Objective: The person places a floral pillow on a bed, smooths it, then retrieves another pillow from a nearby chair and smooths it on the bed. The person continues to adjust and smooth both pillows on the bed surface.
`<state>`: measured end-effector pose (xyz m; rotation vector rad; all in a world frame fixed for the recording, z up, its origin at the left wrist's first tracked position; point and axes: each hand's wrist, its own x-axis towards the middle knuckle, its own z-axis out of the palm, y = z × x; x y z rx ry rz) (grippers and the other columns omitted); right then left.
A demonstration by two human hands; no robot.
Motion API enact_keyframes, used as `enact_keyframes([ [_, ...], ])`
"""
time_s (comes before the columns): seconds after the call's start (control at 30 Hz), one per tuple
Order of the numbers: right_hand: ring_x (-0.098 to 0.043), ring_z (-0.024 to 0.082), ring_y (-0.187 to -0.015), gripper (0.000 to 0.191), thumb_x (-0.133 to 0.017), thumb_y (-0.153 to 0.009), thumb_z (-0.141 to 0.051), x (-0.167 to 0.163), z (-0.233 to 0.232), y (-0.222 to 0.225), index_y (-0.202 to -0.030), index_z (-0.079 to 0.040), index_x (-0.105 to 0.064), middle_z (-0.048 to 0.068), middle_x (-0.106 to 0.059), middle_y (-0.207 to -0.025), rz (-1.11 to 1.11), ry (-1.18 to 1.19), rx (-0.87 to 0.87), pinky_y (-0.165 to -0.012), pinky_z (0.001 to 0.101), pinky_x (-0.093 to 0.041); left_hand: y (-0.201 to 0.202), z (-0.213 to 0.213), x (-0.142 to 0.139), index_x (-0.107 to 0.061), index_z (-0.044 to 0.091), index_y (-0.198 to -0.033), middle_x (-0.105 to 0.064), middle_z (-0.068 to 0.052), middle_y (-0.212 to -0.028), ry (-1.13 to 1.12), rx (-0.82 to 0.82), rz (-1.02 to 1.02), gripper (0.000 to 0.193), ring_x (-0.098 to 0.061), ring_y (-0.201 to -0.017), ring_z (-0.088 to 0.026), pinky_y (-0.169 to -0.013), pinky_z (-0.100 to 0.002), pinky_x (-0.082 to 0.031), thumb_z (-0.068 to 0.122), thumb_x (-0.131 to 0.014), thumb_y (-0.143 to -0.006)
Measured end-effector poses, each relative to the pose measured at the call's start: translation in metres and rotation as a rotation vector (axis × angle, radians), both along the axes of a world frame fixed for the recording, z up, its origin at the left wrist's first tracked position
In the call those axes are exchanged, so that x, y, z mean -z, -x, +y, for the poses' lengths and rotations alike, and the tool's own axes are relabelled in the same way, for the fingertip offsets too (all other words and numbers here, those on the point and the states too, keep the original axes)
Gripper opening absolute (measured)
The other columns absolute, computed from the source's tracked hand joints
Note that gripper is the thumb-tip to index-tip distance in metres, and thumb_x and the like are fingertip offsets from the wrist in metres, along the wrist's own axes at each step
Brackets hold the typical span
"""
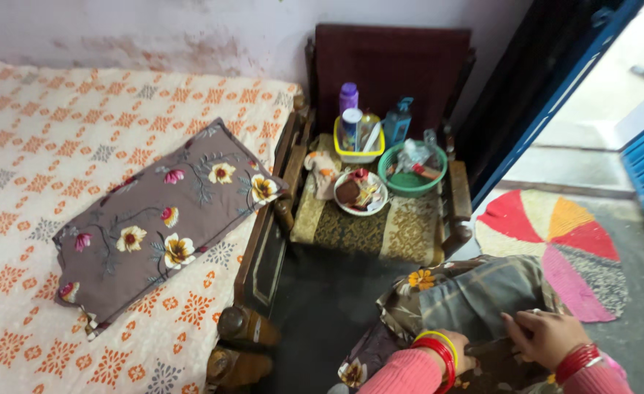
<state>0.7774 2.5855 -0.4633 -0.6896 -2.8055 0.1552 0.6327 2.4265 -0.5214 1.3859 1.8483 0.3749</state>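
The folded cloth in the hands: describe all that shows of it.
The folded cloth looks soft, grey-green with a faint check, bundled with a brown flowered fabric that wraps its near side. It sits low at the frame's bottom, beside the round rug. The right hand rests on top; the left hand grips its near edge.

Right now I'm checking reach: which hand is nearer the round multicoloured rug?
Right. The right hand rests on the folded grey checked blanket, just left of the round multicoloured rug. The left hand grips the blanket's lower edge, farther left.
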Motion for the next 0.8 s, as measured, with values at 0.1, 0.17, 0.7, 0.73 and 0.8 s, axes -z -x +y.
enact_keyframes([
  [0.1, -0.066, 0.031, -0.057, 0.037, -0.071, -0.082, -0.043, -0.064, -0.010, -0.030, -0.060, -0.014, -0.064, 0.007, -0.064, -0.057, 0.111, -0.067, -0.003, -0.056, 0.0437, -0.053, -0.011, -0.014, -0.045, -0.073, 0.012, -0.121, -0.071, -0.020, -0.121, -0.123, 0.021, 0.075, 0.053, -0.065, -0.114, -0.041, -0.098, -0.054, -0.050, 0.057, -0.059, -0.096],
  [0.17, -0.064, 0.032, -0.056, 0.043, -0.072, -0.084, -0.042, -0.108, -0.019, -0.051, -0.056, -0.011, -0.062, 0.008, -0.062, -0.056, 0.164, -0.111, 0.006, -0.060, 0.0439, -0.053, -0.018, -0.029, -0.090, -0.072, 0.015, -0.117, -0.073, -0.019, -0.114, -0.255, -0.005, 0.088, 0.050, -0.067, -0.108, -0.042, -0.093, -0.054, -0.051, 0.057, -0.055, -0.099],
  [0.7, -0.060, 0.026, -0.045, 0.037, -0.068, -0.097, -0.037, -0.320, -0.110, 0.008, -0.079, -0.006, -0.075, 0.013, -0.062, -0.056, 0.610, -0.027, -0.039, -0.052, 0.0382, -0.048, 0.029, -0.176, -0.420, -0.067, 0.014, -0.084, -0.072, -0.011, -0.075, -1.024, -0.169, 0.780, 0.032, -0.072, -0.076, -0.034, -0.070, -0.050, -0.055, 0.042, -0.061, -0.098],
  [0.73, -0.061, 0.025, -0.044, 0.037, -0.067, -0.096, -0.038, -0.324, -0.119, 0.025, -0.080, -0.006, -0.076, 0.013, -0.063, -0.056, 0.622, -0.006, -0.063, -0.051, 0.0378, -0.048, 0.036, -0.190, -0.431, -0.068, 0.014, -0.082, -0.073, -0.010, -0.074, -1.024, -0.178, 0.829, 0.032, -0.072, -0.076, -0.033, -0.070, -0.050, -0.054, 0.042, -0.061, -0.097],
  [0.8, -0.061, 0.024, -0.043, 0.037, -0.067, -0.095, -0.039, -0.330, -0.136, 0.058, -0.081, -0.007, -0.078, 0.013, -0.064, -0.055, 0.609, 0.011, -0.087, -0.050, 0.0379, -0.049, 0.055, -0.217, -0.444, -0.069, 0.015, -0.083, -0.073, -0.011, -0.075, -0.963, -0.194, 0.846, 0.032, -0.072, -0.075, -0.034, -0.069, -0.050, -0.054, 0.043, -0.061, -0.097],
])
